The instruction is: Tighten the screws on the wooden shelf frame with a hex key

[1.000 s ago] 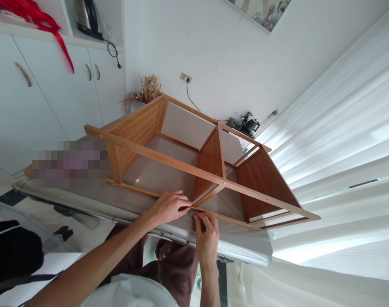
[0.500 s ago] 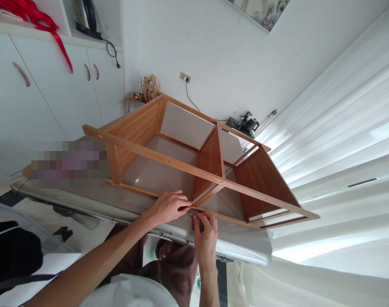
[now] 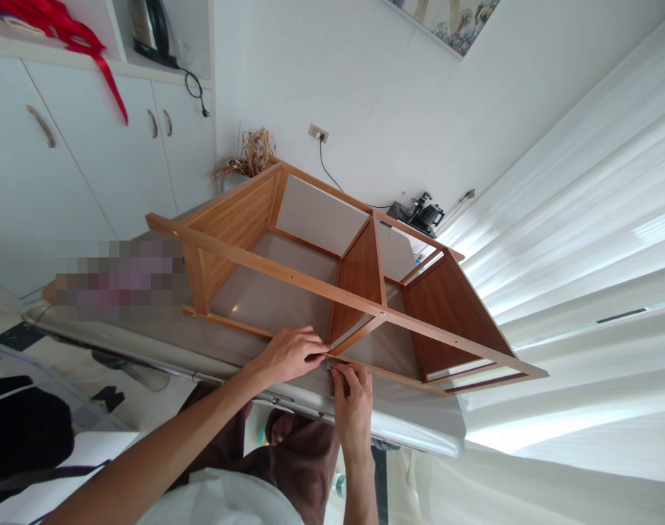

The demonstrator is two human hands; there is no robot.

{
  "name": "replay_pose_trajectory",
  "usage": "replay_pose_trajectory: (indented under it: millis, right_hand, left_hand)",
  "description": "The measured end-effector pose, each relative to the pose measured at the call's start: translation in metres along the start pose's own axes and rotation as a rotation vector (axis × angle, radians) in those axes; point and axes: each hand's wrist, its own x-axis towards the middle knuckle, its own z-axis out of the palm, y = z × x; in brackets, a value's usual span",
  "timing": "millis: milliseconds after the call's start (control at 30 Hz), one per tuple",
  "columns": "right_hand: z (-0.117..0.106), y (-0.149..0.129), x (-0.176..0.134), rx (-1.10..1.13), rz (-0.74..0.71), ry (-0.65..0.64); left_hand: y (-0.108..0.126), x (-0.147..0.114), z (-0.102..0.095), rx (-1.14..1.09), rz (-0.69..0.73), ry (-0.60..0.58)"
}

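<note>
A wooden shelf frame (image 3: 289,278) lies on its side on the grey table (image 3: 409,415), its middle board (image 3: 359,273) standing between two open bays. My left hand (image 3: 292,354) is closed with its fingertips on the near lower rail, where the middle board meets it. Just right of it, my right hand (image 3: 354,386) pinches a small thin metal piece (image 3: 327,362) against the outer side of that same rail. The fingers hide most of this piece, so its kind cannot be made out. Small screw holes dot the upper rail.
A blurred-out patch (image 3: 119,281) covers the table's left end. Dried plants (image 3: 256,152) in a pot stand behind the frame's far left corner. A black kettle set (image 3: 424,213) sits beyond it, near white curtains (image 3: 584,292). White cupboards (image 3: 92,153) line the left.
The view has shifted very slightly. Both hands stay at the same joint of the rail, and the frame has not moved on the table.
</note>
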Motion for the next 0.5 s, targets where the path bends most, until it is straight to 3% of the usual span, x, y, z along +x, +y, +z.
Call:
replay_pose_trajectory:
  millis: [500]
  right_hand:
    - [-0.0028,0.002,-0.0019,-0.008,-0.031,-0.037]
  left_hand:
    - [-0.0016,-0.0004,0.0013,0.0,-0.003,-0.021]
